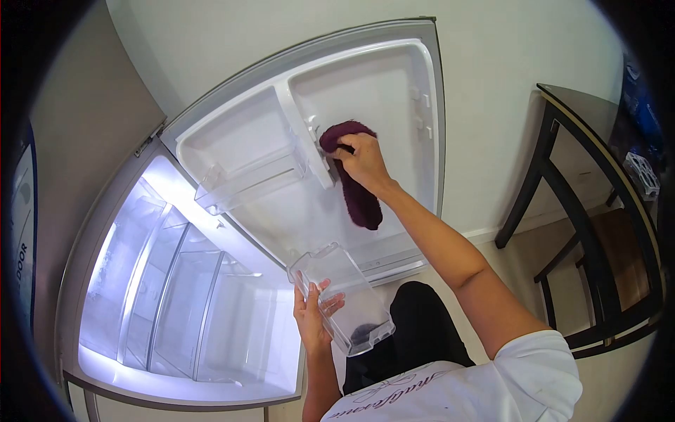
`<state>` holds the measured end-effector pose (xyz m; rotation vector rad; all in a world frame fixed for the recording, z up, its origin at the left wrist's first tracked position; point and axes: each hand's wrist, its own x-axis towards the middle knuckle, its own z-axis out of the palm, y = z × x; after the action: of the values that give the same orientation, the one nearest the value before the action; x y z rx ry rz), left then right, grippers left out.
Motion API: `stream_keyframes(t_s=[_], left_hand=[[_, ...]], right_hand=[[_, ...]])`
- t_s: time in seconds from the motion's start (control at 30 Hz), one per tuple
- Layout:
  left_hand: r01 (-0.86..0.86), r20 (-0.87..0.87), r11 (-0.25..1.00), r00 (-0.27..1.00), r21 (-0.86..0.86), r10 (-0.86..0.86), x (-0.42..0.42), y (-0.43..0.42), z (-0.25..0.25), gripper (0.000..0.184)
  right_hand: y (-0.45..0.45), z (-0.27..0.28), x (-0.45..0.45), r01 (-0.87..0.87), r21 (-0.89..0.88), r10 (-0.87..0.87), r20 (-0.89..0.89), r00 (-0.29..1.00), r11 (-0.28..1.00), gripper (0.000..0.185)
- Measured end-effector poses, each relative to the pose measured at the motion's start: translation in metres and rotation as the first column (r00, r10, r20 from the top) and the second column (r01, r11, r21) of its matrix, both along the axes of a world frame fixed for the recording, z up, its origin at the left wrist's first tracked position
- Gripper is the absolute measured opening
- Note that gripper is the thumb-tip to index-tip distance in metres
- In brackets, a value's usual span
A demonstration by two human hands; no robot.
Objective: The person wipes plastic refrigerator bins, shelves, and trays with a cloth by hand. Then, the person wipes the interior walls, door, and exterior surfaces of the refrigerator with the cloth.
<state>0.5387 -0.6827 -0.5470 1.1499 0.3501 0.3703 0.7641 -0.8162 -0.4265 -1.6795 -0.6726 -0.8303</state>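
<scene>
My right hand (363, 163) grips a dark maroon cloth (360, 204), which hangs down against the inside of the open fridge door (394, 91). The cloth's upper part lies beside the door's raised middle divider (295, 112). Lower down, my left hand (313, 309) is closed around a clear plastic door bin (355, 288). The bin is tilted and held off the door, over my lap, with my fingers showing through its wall. Another clear bin (253, 184) is fixed on the door, left of the divider.
The lit fridge compartment (246, 344) with glass shelves (184, 281) stands open at left. A dark-framed glass-topped table (583, 169) is at right, near the wall (492, 84). A grey cabinet-like panel (91, 105) rises at far left.
</scene>
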Motion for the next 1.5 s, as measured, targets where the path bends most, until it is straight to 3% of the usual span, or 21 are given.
stream_keyframes(t_s=[0.03, 0.1, 0.13, 0.23, 0.43, 0.53, 0.63, 0.67, 0.7, 0.77, 0.83, 0.93, 1.03, 1.1, 1.13, 1.2, 1.3, 1.43, 1.5], left_hand=[[0.009, 0.004, 1.000, 1.000, -0.003, -0.009, 0.000, 0.000, 0.000, 0.060], [-0.010, 0.006, 1.000, 1.000, -0.011, 0.010, 0.000, 0.000, 0.000, 0.058], [-0.030, -0.006, 0.999, 1.000, -0.017, 0.030, -0.001, 0.001, 0.001, 0.057], [-0.053, -0.001, 0.998, 0.999, -0.023, 0.053, -0.005, 0.005, 0.003, 0.057], [-0.083, 0.009, 0.997, 0.996, -0.005, 0.083, -0.005, 0.014, -0.005, 0.059], [-0.070, 0.028, 0.997, 0.997, -0.010, 0.070, -0.005, 0.013, -0.004, 0.059], [-0.055, 0.015, 0.998, 0.998, -0.023, 0.056, -0.006, 0.010, 0.000, 0.059], [-0.041, 0.027, 0.999, 0.999, -0.023, 0.042, -0.005, 0.009, 0.001, 0.059], [-0.044, 0.019, 0.999, 0.999, -0.020, 0.045, -0.005, 0.009, 0.000, 0.059], [-0.025, 0.016, 1.000, 1.000, -0.015, 0.026, -0.005, 0.008, -0.002, 0.060], [-0.035, 0.036, 0.999, 0.999, -0.016, 0.036, -0.004, 0.008, -0.004, 0.059], [-0.018, 0.037, 1.000, 0.999, -0.018, 0.018, -0.004, 0.005, -0.003, 0.059], [0.000, 0.000, 1.000, 1.000, -0.009, 0.000, -0.007, 0.004, 0.001, 0.058], [-0.013, -0.011, 1.000, 1.000, -0.021, 0.013, -0.007, 0.005, -0.001, 0.058], [-0.019, 0.003, 0.999, 1.000, -0.031, 0.019, -0.006, 0.005, -0.001, 0.059], [-0.019, -0.017, 0.999, 1.000, -0.045, 0.018, -0.003, 0.003, 0.002, 0.059], [0.003, -0.013, 0.996, 1.000, -0.088, -0.004, 0.000, 0.002, -0.001, 0.061], [0.063, -0.019, 0.979, 0.997, -0.193, -0.068, 0.006, 0.003, -0.003, 0.071], [0.074, -0.051, 0.967, 0.995, -0.242, -0.089, 0.010, 0.006, -0.006, 0.073]], right_hand=[[-0.001, 0.002, 0.006, 0.002, 0.001, -0.002, 0.009, 1.000, 1.000, 0.008], [-0.002, 0.018, 0.009, 0.042, -0.063, -0.027, 0.228, 0.973, 0.997, 0.011], [0.005, 0.029, 0.014, 0.035, 0.045, -0.050, 0.401, 0.914, 0.998, 0.013], [0.009, 0.061, 0.022, 0.216, -0.166, -0.137, 0.391, 0.910, 0.962, 0.016], [0.006, 0.047, 0.022, 0.338, -0.228, -0.205, 0.460, 0.864, 0.913, 0.016], [-0.005, 0.037, 0.025, 0.276, -0.240, -0.147, 0.443, 0.884, 0.931, 0.012], [-0.010, 0.050, 0.009, 0.405, -0.211, -0.267, 0.479, 0.836, 0.890, 0.010], [-0.009, 0.056, 0.008, 0.382, -0.091, -0.271, 0.557, 0.785, 0.920, 0.011], [-0.004, 0.061, 0.005, 0.363, -0.011, -0.305, 0.520, 0.798, 0.932, 0.013], [0.001, 0.076, 0.006, 0.402, -0.007, -0.335, 0.537, 0.774, 0.916, 0.015], [-0.004, 0.095, 0.016, 0.487, 0.053, -0.380, 0.701, 0.604, 0.872, 0.019], [-0.028, 0.099, 0.032, 0.746, -0.062, -0.534, 0.659, 0.529, 0.663, 0.022], [-0.077, 0.103, 0.029, 0.840, -0.266, -0.692, 0.477, 0.541, 0.473, 0.022], [-0.113, 0.104, 0.042, 0.884, -0.057, -0.697, 0.593, 0.403, 0.463, 0.019], [-0.115, 0.103, 0.043, 0.881, -0.077, -0.693, 0.587, 0.419, 0.468, 0.019], [-0.117, 0.099, 0.043, 0.903, -0.015, -0.674, 0.661, 0.331, 0.429, 0.021], [-0.118, 0.080, 0.036, 0.840, 0.036, -0.721, 0.533, 0.442, 0.541, 0.021], [-0.115, 0.004, 0.028, 0.822, -0.012, -0.732, 0.447, 0.514, 0.570, 0.027], [-0.112, -0.047, 0.025, 0.867, -0.040, -0.776, 0.426, 0.465, 0.497, 0.027]])
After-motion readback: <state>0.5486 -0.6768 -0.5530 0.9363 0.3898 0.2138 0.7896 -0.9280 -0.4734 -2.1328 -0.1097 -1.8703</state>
